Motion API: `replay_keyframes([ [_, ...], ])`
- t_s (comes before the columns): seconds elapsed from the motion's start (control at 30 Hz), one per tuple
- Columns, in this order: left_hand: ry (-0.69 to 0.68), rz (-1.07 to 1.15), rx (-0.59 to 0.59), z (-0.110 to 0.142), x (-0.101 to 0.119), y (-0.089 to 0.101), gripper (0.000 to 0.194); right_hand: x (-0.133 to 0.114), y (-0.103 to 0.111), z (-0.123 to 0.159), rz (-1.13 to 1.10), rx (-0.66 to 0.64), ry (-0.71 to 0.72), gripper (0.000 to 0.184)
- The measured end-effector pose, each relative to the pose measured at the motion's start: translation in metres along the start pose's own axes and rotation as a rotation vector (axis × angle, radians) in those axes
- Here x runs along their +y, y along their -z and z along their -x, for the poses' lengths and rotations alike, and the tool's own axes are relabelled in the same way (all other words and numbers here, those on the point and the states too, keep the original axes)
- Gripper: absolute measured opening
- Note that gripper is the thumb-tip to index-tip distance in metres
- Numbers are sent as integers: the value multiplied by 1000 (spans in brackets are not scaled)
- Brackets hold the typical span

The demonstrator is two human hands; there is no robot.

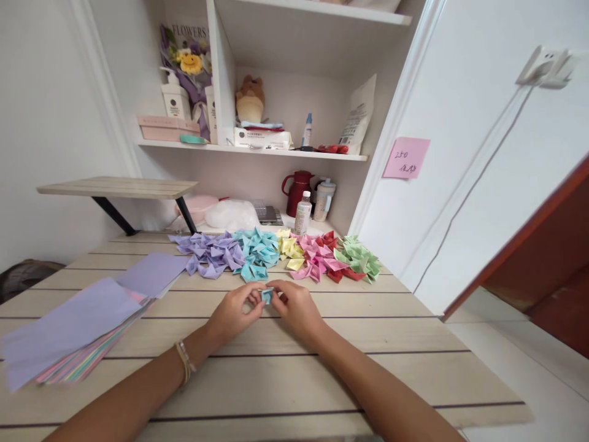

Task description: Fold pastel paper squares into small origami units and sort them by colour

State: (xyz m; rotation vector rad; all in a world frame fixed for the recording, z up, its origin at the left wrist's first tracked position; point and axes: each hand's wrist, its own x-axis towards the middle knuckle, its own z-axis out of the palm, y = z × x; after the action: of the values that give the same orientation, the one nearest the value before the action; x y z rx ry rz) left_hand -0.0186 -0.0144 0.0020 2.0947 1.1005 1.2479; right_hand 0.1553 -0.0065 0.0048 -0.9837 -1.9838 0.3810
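Between my fingertips is a small light-blue folded paper [266, 296], held just above the slatted table. My left hand [237, 310] pinches its left side, and my right hand [294, 307] grips it from the right; both are closed on it. Part of the paper is hidden by the fingers. Just beyond my hands lie heaps of folded paper pieces: purple [214, 252], blue [257, 248], yellow [289, 247], pink [317, 258], red [352, 275] and green [359, 255].
On the left lies a fanned stack of coloured paper sheets [69, 325], purple on top. A small raised shelf [117, 186] stands behind it. At the back are a bottle [302, 215], a dark red jug [299, 190] and a cup [324, 202]. A pink note [406, 158] sticks to the wall.
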Motion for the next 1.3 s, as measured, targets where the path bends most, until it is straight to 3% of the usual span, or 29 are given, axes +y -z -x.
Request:
replay_keyframes([
  [0.13,225,338,-19,0,1,-2,35,-1,-3,-1,-172,99,-54,20],
  [0.23,365,590,-42,-3,-2,-3,45,-3,-4,0,-226,104,-64,17],
  [0.43,586,693,-40,-6,-10,-4,35,-8,-2,1,-71,48,-96,15],
  [0.5,563,636,-22,-6,-13,-4,32,-9,-1,1,-26,25,-109,17],
  [0.63,363,359,-6,-7,-14,2,36,-9,1,0,-52,-27,-129,20],
  [0.83,168,0,-22,-1,-2,7,40,-6,-1,0,-88,-171,-44,19],
  [1.03,158,-3,-21,1,1,2,47,-5,0,-2,-66,-123,-40,13],
  [1.13,186,72,20,-2,-3,2,37,-6,2,-2,-46,-64,-39,11],
  [1.23,176,58,-25,-4,-7,5,19,-5,2,-2,-37,-43,-35,11],
  [1.3,135,10,-52,-4,-8,7,20,-4,2,-1,-23,-47,-49,12],
])
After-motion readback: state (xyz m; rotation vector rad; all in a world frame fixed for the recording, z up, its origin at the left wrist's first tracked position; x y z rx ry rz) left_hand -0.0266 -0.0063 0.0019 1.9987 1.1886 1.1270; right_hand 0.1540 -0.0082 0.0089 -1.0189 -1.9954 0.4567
